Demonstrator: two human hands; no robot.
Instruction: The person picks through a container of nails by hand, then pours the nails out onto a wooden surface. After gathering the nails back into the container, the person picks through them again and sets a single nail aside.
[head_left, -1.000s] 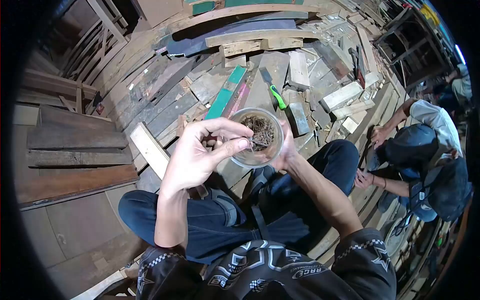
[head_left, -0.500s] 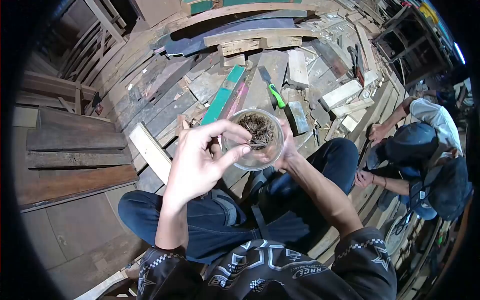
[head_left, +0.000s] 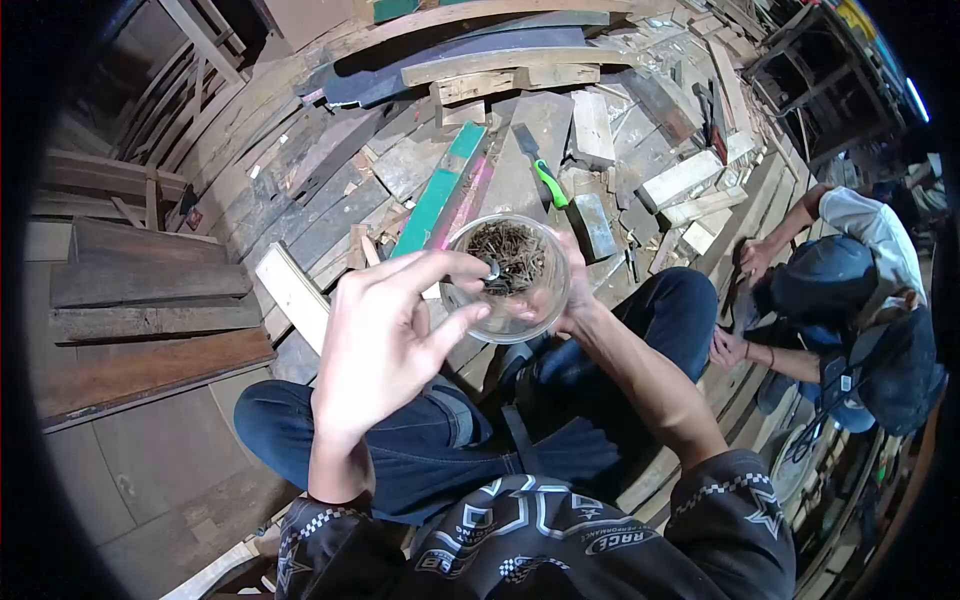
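Observation:
A clear round plastic tub [head_left: 512, 325] is held above my lap, with many thin brown nails [head_left: 512, 252] heaped inside. My right hand [head_left: 577, 285] wraps round the far right side of the tub, its fingers partly seen through the wall. Over the tub's left rim reaches my left hand [head_left: 380, 345], index finger and thumb apart. At the index fingertip is a small shiny spot, too small to make out.
Beyond the tub lie a green-handled chisel [head_left: 548, 180], a metal-topped block [head_left: 593, 228], a green-painted board [head_left: 440, 195] and several wood offcuts [head_left: 680, 185]. A co-worker in a dark cap [head_left: 825, 278] crouches at right. Planks [head_left: 150, 285] lie at left.
My left thumb and index finger have spread apart and drawn back slightly to the left from the nails. The tub has barely moved in my right hand.

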